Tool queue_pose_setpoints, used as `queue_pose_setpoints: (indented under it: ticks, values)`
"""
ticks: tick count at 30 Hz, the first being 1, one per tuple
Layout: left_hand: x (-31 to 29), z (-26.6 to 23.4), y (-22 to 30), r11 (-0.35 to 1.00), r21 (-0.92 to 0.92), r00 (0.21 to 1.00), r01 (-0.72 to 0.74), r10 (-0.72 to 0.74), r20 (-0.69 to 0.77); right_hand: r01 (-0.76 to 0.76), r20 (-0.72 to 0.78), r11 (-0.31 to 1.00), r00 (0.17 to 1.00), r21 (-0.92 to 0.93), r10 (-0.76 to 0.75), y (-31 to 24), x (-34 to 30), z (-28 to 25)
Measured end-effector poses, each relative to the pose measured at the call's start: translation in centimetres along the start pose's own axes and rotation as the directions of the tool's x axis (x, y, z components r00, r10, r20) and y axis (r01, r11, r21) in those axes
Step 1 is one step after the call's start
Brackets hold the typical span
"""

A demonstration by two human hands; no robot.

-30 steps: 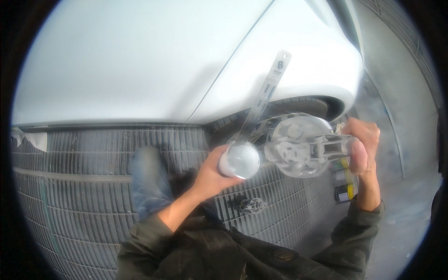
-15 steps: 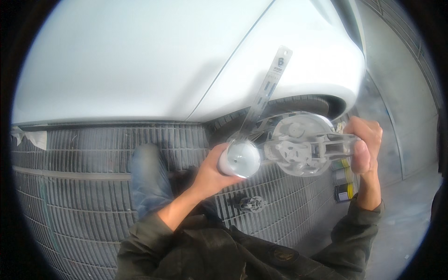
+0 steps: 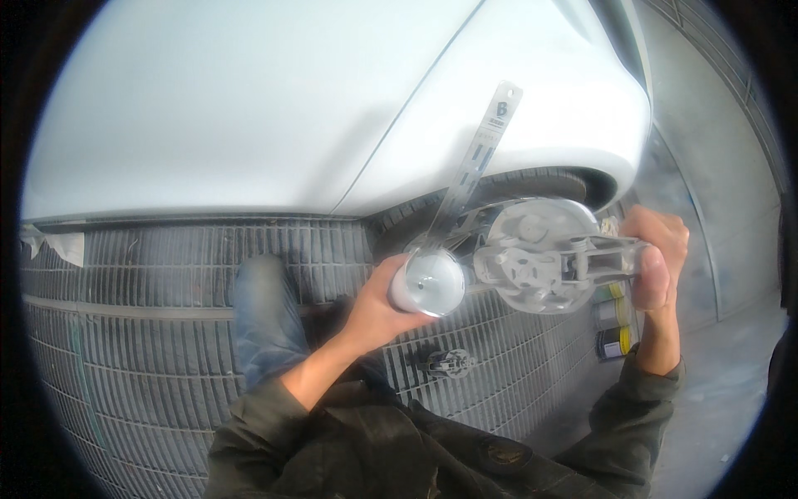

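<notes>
My left hand [image 3: 376, 309] is wrapped around a cup [image 3: 435, 283] with pale grey-white liquid inside. A flat metal mixing stick [image 3: 475, 162] with dark markings leans out of it, its top pointing away from me. Just right of the cup is a paint can with a grey pouring lid [image 3: 532, 258]; my right hand [image 3: 655, 259] is closed on the lid's handle. The can is tipped toward the cup, its spout end close to the cup's rim. Whether any paint is flowing I cannot make out.
A white car body [image 3: 249, 116] with a tyre [image 3: 532, 179] stands ahead. Below is a metal floor grating [image 3: 158, 358], with another pouring lid [image 3: 449, 363] near my legs. Several paint cans [image 3: 613, 342] stand at the right. A pale sheet [image 3: 62, 246] lies far left.
My right hand and the paint can have shifted slightly to the right, so the spout end sits a little farther from the cup. The left hand, cup and stick have hardly moved.
</notes>
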State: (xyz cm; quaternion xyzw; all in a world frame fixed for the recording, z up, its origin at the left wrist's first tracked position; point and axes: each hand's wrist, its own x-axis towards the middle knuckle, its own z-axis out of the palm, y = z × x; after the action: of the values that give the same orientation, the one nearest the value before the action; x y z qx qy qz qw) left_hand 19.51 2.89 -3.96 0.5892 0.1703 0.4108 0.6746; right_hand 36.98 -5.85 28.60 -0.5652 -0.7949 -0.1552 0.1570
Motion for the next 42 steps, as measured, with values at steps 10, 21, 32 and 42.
queue_pose_setpoints:
  ticks: [10, 21, 32, 42]
  values:
    - [0.1, 0.3, 0.2, 1.0, -0.024, 1.0, 0.017, -0.016, 0.013, 0.0, 0.029, 1.0, 1.0, -0.002, 0.0, -0.1, -0.5, -0.4]
    - [0.0, 0.6, 0.5, 1.0, -0.016, 0.999, 0.023, -0.023, 0.033, -0.067, -0.027, 0.997, 0.997, 0.026, 0.068, 1.6, -3.1, 0.9]
    - [0.1, 0.7, 0.2, 0.997, 0.026, 0.997, 0.069, -0.07, 0.034, -0.445, -0.084, 0.832, 0.865, 0.331, 0.495, 6.4, -9.8, 4.5]
    - [-3.5, -2.4, 0.4, 0.946, 0.015, 0.946, 0.322, -0.322, -0.038, -0.548, 0.517, -0.445, -0.027, 0.708, 0.855, 6.9, -25.8, 27.7]
